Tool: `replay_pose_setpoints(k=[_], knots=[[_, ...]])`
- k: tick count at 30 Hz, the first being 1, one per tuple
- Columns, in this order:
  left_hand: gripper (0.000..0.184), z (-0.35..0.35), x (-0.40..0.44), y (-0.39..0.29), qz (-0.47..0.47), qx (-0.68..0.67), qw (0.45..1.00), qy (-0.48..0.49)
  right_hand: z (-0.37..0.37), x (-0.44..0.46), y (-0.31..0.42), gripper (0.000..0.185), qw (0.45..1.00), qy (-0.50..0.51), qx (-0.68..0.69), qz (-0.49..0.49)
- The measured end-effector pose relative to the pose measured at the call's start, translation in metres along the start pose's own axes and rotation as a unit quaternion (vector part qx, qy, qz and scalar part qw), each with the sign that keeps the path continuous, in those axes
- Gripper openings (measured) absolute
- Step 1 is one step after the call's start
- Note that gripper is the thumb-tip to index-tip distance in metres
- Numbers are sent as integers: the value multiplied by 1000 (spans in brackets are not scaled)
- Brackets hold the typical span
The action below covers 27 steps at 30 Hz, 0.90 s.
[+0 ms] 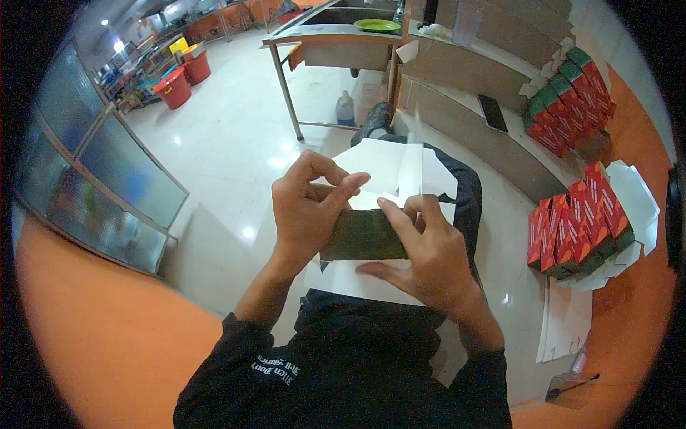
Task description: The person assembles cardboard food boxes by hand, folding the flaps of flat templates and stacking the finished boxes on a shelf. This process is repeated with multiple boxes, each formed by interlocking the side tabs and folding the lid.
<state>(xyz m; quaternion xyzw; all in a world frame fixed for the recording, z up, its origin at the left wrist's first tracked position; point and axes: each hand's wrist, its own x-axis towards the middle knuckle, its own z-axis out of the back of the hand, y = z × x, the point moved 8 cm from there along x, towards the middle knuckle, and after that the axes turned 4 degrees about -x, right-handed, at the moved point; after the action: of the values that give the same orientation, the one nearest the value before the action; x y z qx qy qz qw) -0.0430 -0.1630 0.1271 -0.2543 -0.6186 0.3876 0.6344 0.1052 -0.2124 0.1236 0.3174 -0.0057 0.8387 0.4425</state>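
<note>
A white unfolded carton point(368, 286) lies across the lap, its flaps spread on the far side. Over its middle sits a dark green box panel point(363, 236). My right hand point(425, 250) grips the panel's right end, thumb and fingers on either side of it. My left hand point(314, 204) is at the panel's upper left, its thumb and index finger brought close together above the edge; whatever is between them is too small to make out.
Red and green small boxes stand in an open white carton point(643, 200) at the right, with more boxes point(572, 100) behind. A phone point(493, 113) lies on a step. Ahead are a sink table point(336, 32) and green plate point(377, 26); a glass-paned door point(107, 157) is left.
</note>
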Motion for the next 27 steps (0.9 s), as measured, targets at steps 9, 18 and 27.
replay_pose_setpoints(k=[9, 18, 27], knots=[[59, -4, -2, -9, -133, 41, 950, 280, 41, -4, -44, 71, 997, -60, -12, -37], [12, -26, -37, 24, -198, 283, 872, 346, 42, -6, -47, 72, 994, -24, -108, -12], [17, -55, -47, 23, -141, 248, 899, 334, 23, -17, -15, 64, 985, -57, -165, 7]])
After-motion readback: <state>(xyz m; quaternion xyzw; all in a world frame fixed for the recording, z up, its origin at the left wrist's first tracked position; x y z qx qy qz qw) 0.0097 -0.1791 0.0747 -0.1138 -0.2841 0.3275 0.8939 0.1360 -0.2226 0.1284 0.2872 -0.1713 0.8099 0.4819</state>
